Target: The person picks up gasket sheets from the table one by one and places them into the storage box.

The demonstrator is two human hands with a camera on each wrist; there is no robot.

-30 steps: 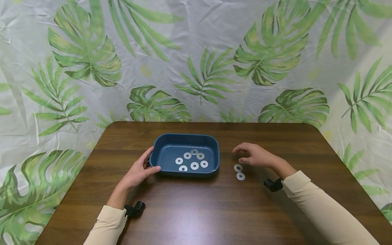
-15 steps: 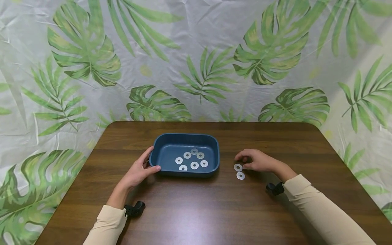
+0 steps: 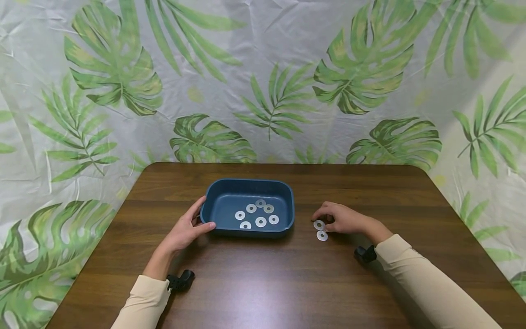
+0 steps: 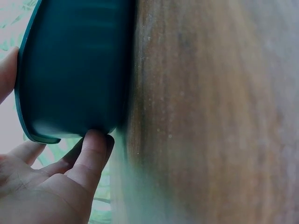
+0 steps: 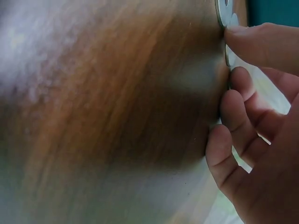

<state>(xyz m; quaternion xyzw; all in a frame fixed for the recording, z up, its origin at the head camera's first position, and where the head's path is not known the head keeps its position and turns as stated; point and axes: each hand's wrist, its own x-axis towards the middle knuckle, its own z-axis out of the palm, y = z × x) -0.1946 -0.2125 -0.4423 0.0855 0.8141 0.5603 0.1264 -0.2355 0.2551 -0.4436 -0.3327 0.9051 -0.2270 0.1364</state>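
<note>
A dark blue rectangular tray (image 3: 248,232) stands on the table with several silver washers (image 3: 260,222) lying flat in it. My left hand (image 3: 185,230) grips its left end, thumb on the front rim and fingers against the side. In the left wrist view, fingertips (image 4: 96,140) press the tray's wall (image 4: 74,70). To the right, two washers lie on the table, a far washer (image 3: 318,225) and a near washer (image 3: 322,236). My right hand (image 3: 343,219) has thumb and index finger at opposite edges of the far one. In the right wrist view the thumb (image 5: 243,37) meets a washer's edge, other fingers curled on the tabletop.
The brown wooden table (image 3: 263,283) ends at a leaf-patterned curtain (image 3: 263,82) behind it. Black wrist bands with cameras, a left one (image 3: 181,280) and a right one (image 3: 365,254), sit low over the tabletop.
My right hand has come down toward the table, and its thumb and index finger have closed in on the far washer. The left hand and tray have stayed put.
</note>
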